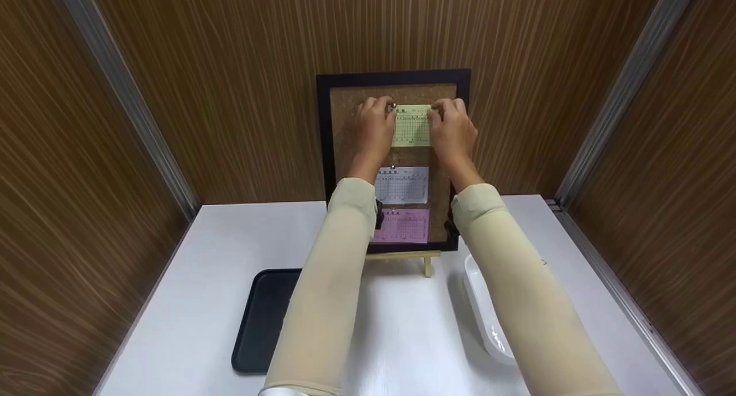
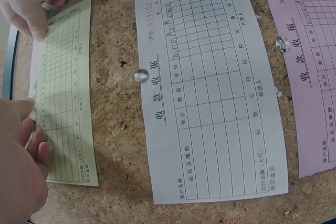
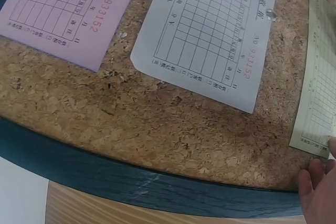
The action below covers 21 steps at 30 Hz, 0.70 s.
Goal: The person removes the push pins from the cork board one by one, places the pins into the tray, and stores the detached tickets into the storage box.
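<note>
In the head view a yellow receipt slip (image 1: 411,126) lies against the upper part of a black-framed corkboard (image 1: 411,156). My left hand (image 1: 375,125) is at the slip's top edge, thumb and fingers around a small silver thumbtack (image 1: 394,105). The left wrist view shows those curled fingers (image 2: 38,148) covering part of the slip's edge. My right hand (image 1: 453,129) pinches the slip's upper right corner. Below are a white receipt slip (image 1: 405,184) and a pink receipt slip (image 1: 405,226), each with a tack near its top edge.
The board leans on a small wooden easel (image 1: 428,265) on the white table (image 1: 402,327). A black tray (image 1: 261,321) lies at the left, partly behind the left sleeve. At the right, a white dish (image 1: 489,315) is partly covered by the right sleeve. Wood-grain panels enclose the table.
</note>
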{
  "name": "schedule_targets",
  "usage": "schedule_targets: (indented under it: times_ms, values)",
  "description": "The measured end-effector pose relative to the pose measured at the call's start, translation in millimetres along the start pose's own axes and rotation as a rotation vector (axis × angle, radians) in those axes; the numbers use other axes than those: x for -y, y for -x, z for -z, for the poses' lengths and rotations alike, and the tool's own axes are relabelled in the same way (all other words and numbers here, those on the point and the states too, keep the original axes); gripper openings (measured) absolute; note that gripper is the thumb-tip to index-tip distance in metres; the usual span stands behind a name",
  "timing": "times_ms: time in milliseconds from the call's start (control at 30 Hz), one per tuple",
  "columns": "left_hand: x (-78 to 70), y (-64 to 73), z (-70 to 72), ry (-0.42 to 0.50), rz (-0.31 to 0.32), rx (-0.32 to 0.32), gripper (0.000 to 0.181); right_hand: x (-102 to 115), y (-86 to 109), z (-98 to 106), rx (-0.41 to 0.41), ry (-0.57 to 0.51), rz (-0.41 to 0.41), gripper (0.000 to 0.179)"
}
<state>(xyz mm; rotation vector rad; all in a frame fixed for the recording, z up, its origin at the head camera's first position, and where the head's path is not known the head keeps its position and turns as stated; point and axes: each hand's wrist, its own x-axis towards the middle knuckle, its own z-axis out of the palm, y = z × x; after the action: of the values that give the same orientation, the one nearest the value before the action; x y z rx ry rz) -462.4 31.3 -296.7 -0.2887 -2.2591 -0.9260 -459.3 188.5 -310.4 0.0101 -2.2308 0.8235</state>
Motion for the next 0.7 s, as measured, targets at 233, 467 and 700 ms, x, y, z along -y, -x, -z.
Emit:
schedule_targets:
  times_ms: [233, 467, 700]
  values:
    - [0.2, 1.1, -2.0, -0.008, 0.008, -0.005, 0.020, -2.6, 2.0, -2.1, -0.014, -0.007, 0.005, 0.023]
    - [-0.9, -1.6, -1.2, -0.027, 0.017, -0.020, 0.019, -1.4, 0.3, -3.2, -0.016, -0.001, 0.014, 0.023]
    - [1.7, -3.6, 0.1, -0.034, 0.029, -0.028, 0.016, 0.5, 1.1, -8.4, -0.024, 0.010, 0.040, 0.023]
